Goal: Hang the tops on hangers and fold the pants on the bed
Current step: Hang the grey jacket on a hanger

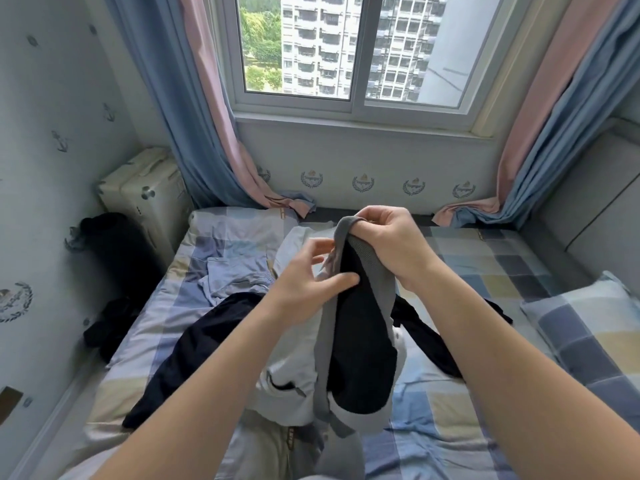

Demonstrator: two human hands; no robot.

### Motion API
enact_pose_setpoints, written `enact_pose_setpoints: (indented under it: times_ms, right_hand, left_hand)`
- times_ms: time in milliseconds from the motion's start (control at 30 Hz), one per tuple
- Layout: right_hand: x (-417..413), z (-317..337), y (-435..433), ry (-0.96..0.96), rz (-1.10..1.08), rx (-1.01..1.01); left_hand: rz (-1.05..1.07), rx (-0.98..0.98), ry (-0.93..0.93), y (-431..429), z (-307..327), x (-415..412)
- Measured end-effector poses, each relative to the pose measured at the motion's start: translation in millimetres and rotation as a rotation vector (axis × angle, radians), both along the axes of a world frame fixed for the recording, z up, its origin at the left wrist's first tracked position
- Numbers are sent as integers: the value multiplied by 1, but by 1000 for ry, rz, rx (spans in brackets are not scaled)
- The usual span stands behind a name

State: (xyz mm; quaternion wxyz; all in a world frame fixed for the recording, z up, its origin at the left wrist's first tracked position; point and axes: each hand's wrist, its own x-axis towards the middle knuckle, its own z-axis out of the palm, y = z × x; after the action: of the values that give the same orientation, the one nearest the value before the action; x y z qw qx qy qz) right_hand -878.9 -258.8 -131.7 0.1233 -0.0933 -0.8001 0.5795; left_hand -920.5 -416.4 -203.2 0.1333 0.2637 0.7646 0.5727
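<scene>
I hold up a light grey garment [298,386] with a dark inner lining and a grey ribbed waistband [346,230] over the middle of the bed [467,424]. My right hand [391,244] grips the waistband at its top, fingers curled over the edge. My left hand [311,275] pinches the band's left side, thumb pressed on the dark lining. A zip pocket shows low on the garment. Under it on the bed lie a dark navy garment [194,355], a pale lilac garment [235,275] and a beige piece [273,445] near the front edge.
A checked pillow [588,334] lies at the right. Dark clothing [110,327] sits off the bed's left side beside a cream suitcase [149,195] and a black bag [114,244]. Curtains [214,140] hang down to the far mattress edge under the window.
</scene>
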Motion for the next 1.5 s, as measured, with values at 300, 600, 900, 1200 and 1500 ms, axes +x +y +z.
enact_pose_setpoints:
  times_ms: [300, 600, 900, 1200, 1500]
  right_hand:
    - [11, 0, 8, -170, 271, 170]
    - [19, -118, 8, -531, 215, 450]
    - [31, -151, 51, -554, -8, 120]
    - [12, -63, 37, -369, -179, -290]
    - [5, -37, 20, -223, -113, -429]
  left_hand:
    - [198, 166, -40, -10, 4, -5]
    - [221, 231, -76, -17, 26, 3]
    - [407, 180, -147, -32, -1, -29]
    - [-76, -144, -283, -6, -41, -1]
    - [-70, -200, -139, 11, -65, 15]
